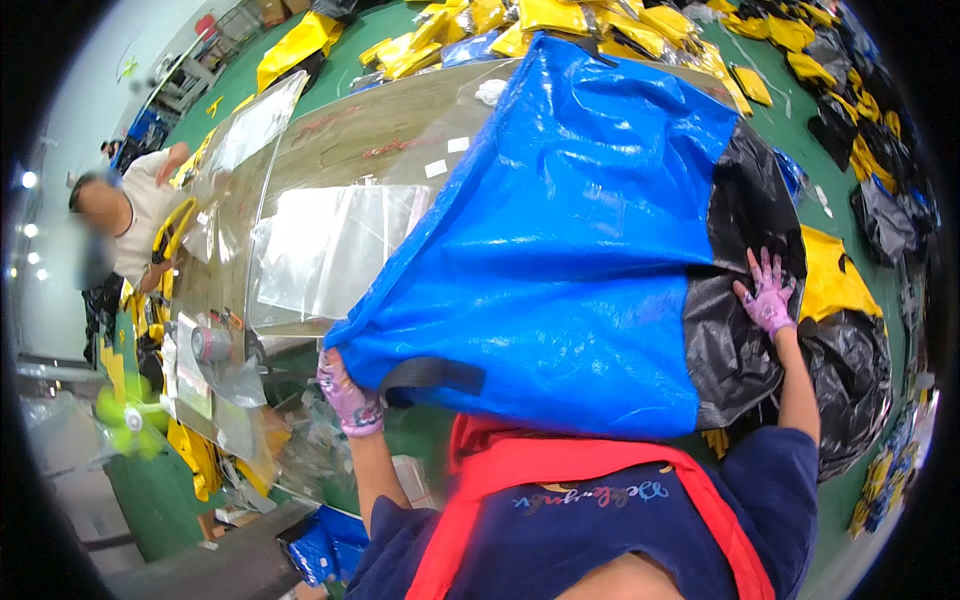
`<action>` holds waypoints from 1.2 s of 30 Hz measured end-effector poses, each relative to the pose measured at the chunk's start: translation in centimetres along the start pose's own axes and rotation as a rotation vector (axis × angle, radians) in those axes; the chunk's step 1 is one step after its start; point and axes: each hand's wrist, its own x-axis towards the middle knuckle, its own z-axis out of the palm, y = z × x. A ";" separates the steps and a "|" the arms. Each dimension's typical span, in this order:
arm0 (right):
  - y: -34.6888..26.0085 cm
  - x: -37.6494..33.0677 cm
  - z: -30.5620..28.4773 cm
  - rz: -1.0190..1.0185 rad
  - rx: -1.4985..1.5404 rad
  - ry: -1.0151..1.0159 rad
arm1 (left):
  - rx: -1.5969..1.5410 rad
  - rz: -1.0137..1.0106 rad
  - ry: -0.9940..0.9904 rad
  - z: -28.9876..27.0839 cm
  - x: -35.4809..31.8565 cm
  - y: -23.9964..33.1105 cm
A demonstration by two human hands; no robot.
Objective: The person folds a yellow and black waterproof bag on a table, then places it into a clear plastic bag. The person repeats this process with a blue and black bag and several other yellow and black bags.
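Observation:
A large glossy blue bag (570, 230) with black end panels (735, 345) and a short black strap handle (435, 376) is spread across the table before me. My left hand (348, 392), in a pink patterned glove, is closed around the bag's near left corner, beside the strap. On the black panel at the right end lies my right hand (768, 292), in a matching glove, palm down with its fingers spread. Creases run through the blue sheet between the two hands. What lies under the bag is hidden.
Clear plastic sleeves (330, 250) lie on the glass-topped table (330, 135) left of the bag. A roll of tape (211, 344) sits near its left edge. Yellow packages (460, 30) are heaped beyond. At far left, another person (140, 215) works; a green fan (133, 418) stands nearer.

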 end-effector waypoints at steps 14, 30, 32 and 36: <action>-1.3 4.4 -10.1 -0.026 -0.016 -0.267 | 1.181 1.195 -0.782 11.4 3.8 -0.7; -5.1 31.5 -17.3 -0.207 0.117 0.102 | 0.830 1.072 -2.054 28.6 -5.1 -9.3; -11.2 30.6 -22.9 -0.193 0.281 0.614 | 1.026 1.091 -1.943 30.3 -5.1 -11.1; -14.0 11.1 -28.7 -0.747 0.316 1.272 | 1.148 1.180 -1.523 33.2 0.4 -14.3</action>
